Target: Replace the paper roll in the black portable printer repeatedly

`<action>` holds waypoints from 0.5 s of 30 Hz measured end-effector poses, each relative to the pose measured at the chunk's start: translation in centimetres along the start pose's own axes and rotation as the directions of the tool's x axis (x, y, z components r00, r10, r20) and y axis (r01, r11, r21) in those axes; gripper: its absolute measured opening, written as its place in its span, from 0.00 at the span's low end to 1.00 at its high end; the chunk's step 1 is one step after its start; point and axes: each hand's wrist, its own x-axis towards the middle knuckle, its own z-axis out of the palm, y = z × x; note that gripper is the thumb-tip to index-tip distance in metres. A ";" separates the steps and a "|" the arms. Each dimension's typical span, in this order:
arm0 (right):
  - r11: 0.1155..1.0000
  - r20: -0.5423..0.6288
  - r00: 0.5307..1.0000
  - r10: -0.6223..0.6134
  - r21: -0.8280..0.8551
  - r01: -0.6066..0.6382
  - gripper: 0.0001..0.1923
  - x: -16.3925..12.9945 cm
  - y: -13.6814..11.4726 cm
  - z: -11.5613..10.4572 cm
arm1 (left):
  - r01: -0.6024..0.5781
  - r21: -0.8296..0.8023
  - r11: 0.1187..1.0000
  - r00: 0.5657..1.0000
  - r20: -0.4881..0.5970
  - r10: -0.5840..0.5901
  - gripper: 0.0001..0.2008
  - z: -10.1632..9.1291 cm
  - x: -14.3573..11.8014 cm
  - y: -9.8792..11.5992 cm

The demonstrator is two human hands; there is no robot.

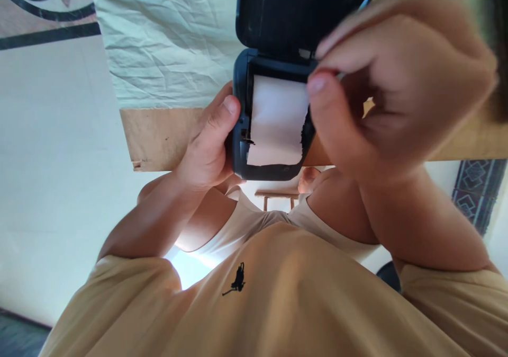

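Note:
My left hand (208, 142) grips a small dark portable printer (262, 172) by its left side, the thumb resting on the edge. The printer's lid (273, 15) is swung up and back, away from me. Inside the compartment is a white paper roll (278, 116), its ragged-edged end lying toward me. Over the printer's right side, my right hand (400, 81) is slightly blurred, with thumb and fingertips pinched together near the hinge and the roll's upper right corner. Whatever lies between those fingertips is hidden.
Beyond the printer, a wrinkled pale green cloth (166, 39) covers a table with a bare wooden edge (162, 137). My legs are beneath the printer, and a small wooden stool (275, 194) shows between them. A dark object (500, 44) stands at the far right.

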 end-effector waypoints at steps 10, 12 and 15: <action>0.837 0.314 0.904 0.290 -0.542 -0.080 0.13 0.5 -1.7 0.1 | 0.059 -0.082 0.995 0.995 0.086 -0.052 0.29 -1.3 0.1 -0.8; 0.807 0.329 0.890 0.316 -0.586 -0.070 0.13 0.5 -1.7 -0.1 | 0.096 -0.071 0.993 0.993 0.072 -0.091 0.28 -1.5 0.1 -0.7; 0.827 0.336 0.902 0.271 -0.562 -0.039 0.10 0.2 -1.5 -0.2 | 0.077 -0.037 0.996 0.992 0.105 -0.073 0.28 -1.5 0.0 -0.6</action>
